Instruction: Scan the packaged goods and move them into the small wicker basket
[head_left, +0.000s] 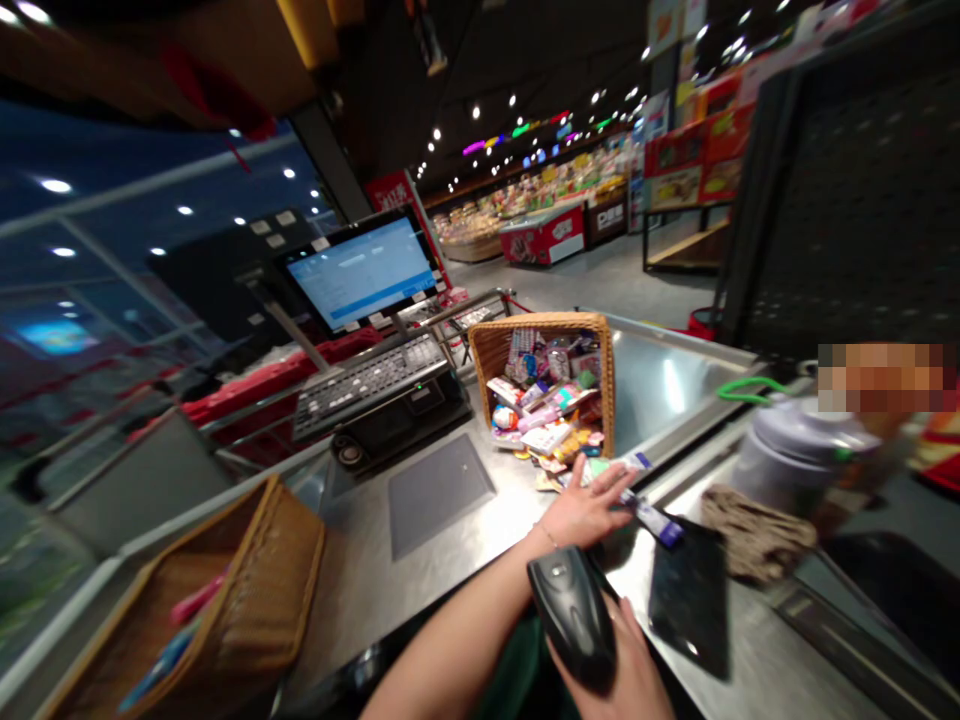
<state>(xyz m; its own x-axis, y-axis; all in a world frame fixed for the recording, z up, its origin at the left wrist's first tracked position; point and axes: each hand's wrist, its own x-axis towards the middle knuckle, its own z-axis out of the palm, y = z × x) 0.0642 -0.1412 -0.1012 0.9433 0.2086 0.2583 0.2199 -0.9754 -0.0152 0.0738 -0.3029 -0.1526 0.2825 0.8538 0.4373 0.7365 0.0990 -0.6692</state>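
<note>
Handheld barcode scanner (571, 618): matte black with a grey oval badge. Packet (655, 522): dark blue and white with purple areas. Wicker basket (541, 340): tan, with a woven diagonal pattern. Cloth (756, 533): brown, mottled with a rough woven texture. Flask (802, 455): pale lilac-grey. Loop handle (752, 390): bright green. Monitor screen (361, 272): light blue with white panels. Counter mat (441, 495): flat dark grey.

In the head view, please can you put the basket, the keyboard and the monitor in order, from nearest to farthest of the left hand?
1. The basket: on the counter, just ahead of the left hand.
2. The keyboard: further left, beside the basket.
3. The monitor: farthest, raised behind the keyboard.
</note>
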